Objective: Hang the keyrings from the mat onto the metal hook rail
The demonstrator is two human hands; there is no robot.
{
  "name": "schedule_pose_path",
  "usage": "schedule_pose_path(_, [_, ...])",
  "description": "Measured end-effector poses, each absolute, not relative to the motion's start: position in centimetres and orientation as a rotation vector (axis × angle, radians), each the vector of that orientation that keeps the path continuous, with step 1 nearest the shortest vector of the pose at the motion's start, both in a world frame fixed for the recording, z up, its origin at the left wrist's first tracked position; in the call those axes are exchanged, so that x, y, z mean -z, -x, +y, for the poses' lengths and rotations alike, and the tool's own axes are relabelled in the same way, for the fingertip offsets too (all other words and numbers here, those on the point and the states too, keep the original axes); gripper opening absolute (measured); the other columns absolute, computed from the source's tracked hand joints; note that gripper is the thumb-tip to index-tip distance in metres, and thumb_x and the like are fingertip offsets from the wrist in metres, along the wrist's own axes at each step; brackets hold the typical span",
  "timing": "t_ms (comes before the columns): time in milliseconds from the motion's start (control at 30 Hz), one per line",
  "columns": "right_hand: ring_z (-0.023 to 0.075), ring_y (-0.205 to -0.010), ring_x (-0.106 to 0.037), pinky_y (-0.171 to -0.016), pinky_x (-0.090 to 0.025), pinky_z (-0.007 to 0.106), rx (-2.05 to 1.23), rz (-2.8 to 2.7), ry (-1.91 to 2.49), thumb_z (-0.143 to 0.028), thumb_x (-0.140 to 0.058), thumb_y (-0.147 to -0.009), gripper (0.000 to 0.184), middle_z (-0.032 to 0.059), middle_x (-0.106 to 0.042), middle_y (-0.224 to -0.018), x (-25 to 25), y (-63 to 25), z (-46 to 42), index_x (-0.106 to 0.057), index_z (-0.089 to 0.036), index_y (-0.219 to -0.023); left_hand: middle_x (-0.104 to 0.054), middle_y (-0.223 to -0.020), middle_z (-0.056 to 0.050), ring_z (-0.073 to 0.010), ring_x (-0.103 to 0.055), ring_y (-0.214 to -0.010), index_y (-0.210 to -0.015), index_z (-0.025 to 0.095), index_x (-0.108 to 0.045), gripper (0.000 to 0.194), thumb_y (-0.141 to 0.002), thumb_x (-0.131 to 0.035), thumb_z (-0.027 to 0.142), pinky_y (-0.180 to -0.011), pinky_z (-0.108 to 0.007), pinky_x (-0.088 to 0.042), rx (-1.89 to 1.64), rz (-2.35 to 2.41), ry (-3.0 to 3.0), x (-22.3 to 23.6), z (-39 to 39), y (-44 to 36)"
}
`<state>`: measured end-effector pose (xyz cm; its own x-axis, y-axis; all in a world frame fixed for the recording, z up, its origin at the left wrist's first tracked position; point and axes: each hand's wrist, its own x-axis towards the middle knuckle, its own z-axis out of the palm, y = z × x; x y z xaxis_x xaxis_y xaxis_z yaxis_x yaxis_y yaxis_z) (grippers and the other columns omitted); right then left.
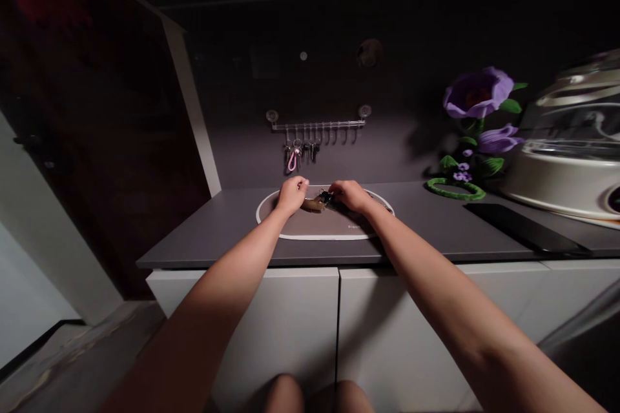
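My left hand [292,195] is over the left part of an oval mat [329,230] with a white rim, on the counter. Its fingers are pressed together; what they may hold is too small to make out. Just right of it lies a brown, curved, strap-like piece [314,205]. Beside that piece is a dark, shiny bunch that looks like keys [325,196]. My right hand [349,193] reaches this bunch from the right, fingers bent and closed at its edge. The fingers partly hide some dark things beneath them on the mat.
A clear hook rail [320,125] on the wall carries several keys and a pink loop [292,160]. To the right are purple craft flowers [478,93] with a green ring base, a black flat slab [523,227] and a cream appliance [557,177]. White cabinet doors [281,316] front the grey counter.
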<state>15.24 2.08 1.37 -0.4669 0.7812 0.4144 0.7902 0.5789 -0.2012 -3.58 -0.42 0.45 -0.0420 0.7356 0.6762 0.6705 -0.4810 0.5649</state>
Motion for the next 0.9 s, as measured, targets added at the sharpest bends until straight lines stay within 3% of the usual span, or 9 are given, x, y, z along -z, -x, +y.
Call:
schedule_pose_path(433, [0.0111, -0.07, -0.058, -0.067, -0.042, 0.02, -0.313, -1.991, 1.113, -0.017, -0.062, -0.065, 0.017, 0.0009, -0.066, -0.076, -2.0, -14.8, 1.8, -0.064, -0.016, -0.082, -0.061, -0.065, -0.002, -0.0124, -0.051, -0.061, -0.069, 0.015, -0.061, 0.018, -0.075, -0.048, 0.024, -0.061, -0.023, -0.039, -1.605, 1.573, -2.089, -0.6, -0.6, 3.6])
schedule_pose_path(900, [0.0062, -0.053, -0.053, -0.061, -0.048, 0.023, -1.092, -1.444, 0.774, -0.017, -0.071, -0.055, 0.022, -0.0033, -0.058, -0.059, -2.2, -14.1, 1.6, -0.056, -0.014, -0.071, -0.064, -0.073, -0.005, -0.013, -0.054, -0.065, -0.077, 0.013, -0.066, 0.019, -0.071, -0.055, 0.029, -0.063, -0.025, -0.042, -1.449, 1.37, -2.204, -0.3, -0.6, 2.8])
